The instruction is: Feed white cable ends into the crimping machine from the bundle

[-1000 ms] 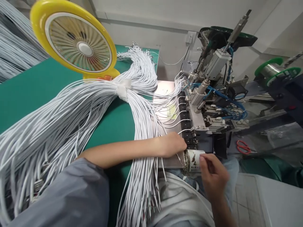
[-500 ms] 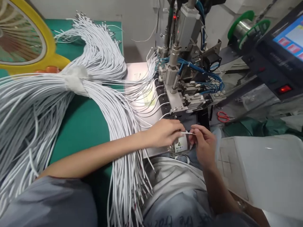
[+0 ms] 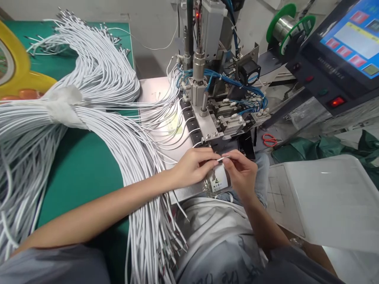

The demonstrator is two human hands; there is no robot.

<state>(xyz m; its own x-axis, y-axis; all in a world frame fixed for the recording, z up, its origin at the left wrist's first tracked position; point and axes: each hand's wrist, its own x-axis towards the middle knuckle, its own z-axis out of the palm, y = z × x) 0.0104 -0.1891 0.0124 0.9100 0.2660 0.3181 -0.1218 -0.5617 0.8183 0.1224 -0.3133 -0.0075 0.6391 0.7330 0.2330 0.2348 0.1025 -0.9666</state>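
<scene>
Just in front of the machine [image 3: 204, 114], my left hand [image 3: 197, 167] pinches a white cable [image 3: 221, 159] near its end. My right hand [image 3: 241, 171] meets it from the other side, thumb and fingertips closed on the cable's thin tip. Below the fingers stands a clear container with a white label [image 3: 219, 179], partly covered by both hands. Under my left forearm hangs a thick bundle of white cables [image 3: 151, 221], with loose ends towards my lap. Several cables run from the bundle into the black block [image 3: 189, 122] along the machine's near side.
White tape [image 3: 65, 106] wraps the bundle on the green mat [image 3: 85, 157]. A yellow fan [image 3: 20, 67] stands at left. On the right are a solder wire spool [image 3: 284, 29], a touchscreen [image 3: 352, 39], red-handled scissors [image 3: 269, 140] and a white plastic bin [image 3: 334, 197].
My hands have drawn closer together, and my right fingertips now meet the cable's end beside my left fingers. The view has shifted to the right.
</scene>
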